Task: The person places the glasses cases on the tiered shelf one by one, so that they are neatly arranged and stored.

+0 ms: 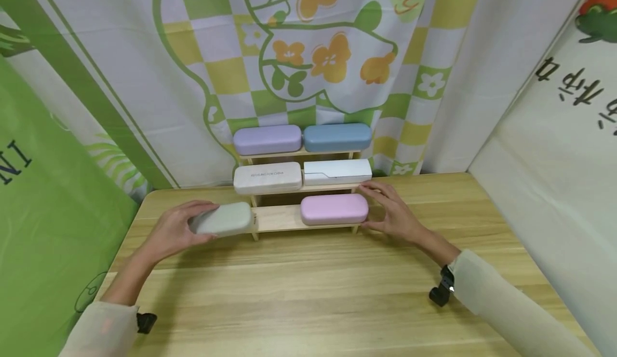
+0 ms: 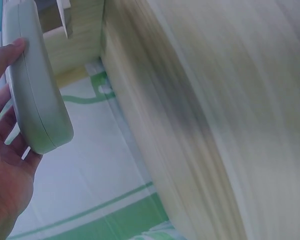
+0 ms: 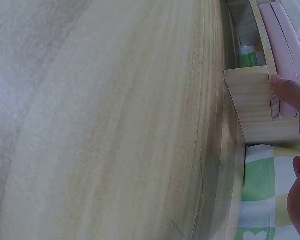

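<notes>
My left hand [image 1: 174, 230] grips a grey-green glasses case [image 1: 225, 219], thumb at the front and fingers behind. The case's right end meets the left end of the bottom tier of a three-tier wooden rack [image 1: 278, 219]; the left wrist view shows its long seam. My right hand [image 1: 396, 215] holds the rack's right end, thumb at the bottom shelf and fingertips at the middle one. In the right wrist view the thumb [image 3: 285, 90] presses the shelf edge beside a pink glasses case [image 1: 335, 209], which lies on the bottom tier's right half.
On the top tier lie a lavender case [image 1: 267, 139] and a blue case [image 1: 337, 137]. The middle tier carries a cream case [image 1: 268, 178] with print and a white case [image 1: 337, 172]. The rack stands on a wood-grain table [image 1: 308, 293], before a patterned curtain [image 1: 332, 95].
</notes>
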Demonstrator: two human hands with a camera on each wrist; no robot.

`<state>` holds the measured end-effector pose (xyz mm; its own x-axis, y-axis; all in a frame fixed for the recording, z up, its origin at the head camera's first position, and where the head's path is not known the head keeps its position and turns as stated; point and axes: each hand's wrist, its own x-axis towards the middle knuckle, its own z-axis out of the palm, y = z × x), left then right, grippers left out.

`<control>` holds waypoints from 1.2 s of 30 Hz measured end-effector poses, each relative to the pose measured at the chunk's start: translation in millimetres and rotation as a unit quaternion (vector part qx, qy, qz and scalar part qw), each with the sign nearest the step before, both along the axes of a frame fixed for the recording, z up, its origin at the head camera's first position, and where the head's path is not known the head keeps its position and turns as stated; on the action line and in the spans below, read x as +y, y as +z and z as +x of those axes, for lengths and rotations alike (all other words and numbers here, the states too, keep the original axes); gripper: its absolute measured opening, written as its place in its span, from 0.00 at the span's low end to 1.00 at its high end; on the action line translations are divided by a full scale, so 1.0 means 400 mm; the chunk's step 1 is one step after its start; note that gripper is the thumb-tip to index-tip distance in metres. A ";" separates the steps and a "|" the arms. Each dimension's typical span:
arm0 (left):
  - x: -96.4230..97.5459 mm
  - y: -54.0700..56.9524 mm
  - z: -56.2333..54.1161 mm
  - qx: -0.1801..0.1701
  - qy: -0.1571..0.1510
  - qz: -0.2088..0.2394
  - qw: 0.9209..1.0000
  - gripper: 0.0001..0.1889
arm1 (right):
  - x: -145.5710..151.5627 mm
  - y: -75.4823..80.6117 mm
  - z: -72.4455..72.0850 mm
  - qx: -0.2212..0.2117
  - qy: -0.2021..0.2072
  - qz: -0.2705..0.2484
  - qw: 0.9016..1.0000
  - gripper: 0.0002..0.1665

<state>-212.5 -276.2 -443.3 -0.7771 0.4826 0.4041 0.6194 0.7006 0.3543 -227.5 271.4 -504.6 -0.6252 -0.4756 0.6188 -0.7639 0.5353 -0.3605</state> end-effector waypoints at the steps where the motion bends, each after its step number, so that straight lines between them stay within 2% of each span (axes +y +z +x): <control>1: 0.006 0.002 -0.001 0.001 -0.003 0.003 1.000 0.35 | 0.000 -0.001 0.000 0.001 0.001 -0.001 1.000 0.62; 7: 0.036 0.009 -0.006 0.006 -0.017 0.006 1.000 0.34 | -0.001 -0.005 -0.001 0.001 0.004 0.001 1.000 0.62; 14: 0.067 0.004 -0.016 0.007 -0.033 0.009 0.999 0.35 | 0.001 -0.001 0.001 -0.024 -0.007 0.010 1.000 0.63; 27: 0.139 -0.015 -0.042 -0.015 -0.034 0.002 0.999 0.34 | -0.003 0.009 0.000 -0.006 -0.003 0.004 1.000 0.61; 36: 0.182 -0.030 -0.049 -0.020 -0.038 -0.006 0.999 0.35 | -0.002 0.009 0.006 -0.027 -0.006 0.006 1.000 0.61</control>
<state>-232.2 -203.2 -455.1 -0.7528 0.5460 0.3676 0.6571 0.6557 0.3718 -225.0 270.7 -501.0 -0.6634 -0.4753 0.5779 -0.7370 0.5484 -0.3950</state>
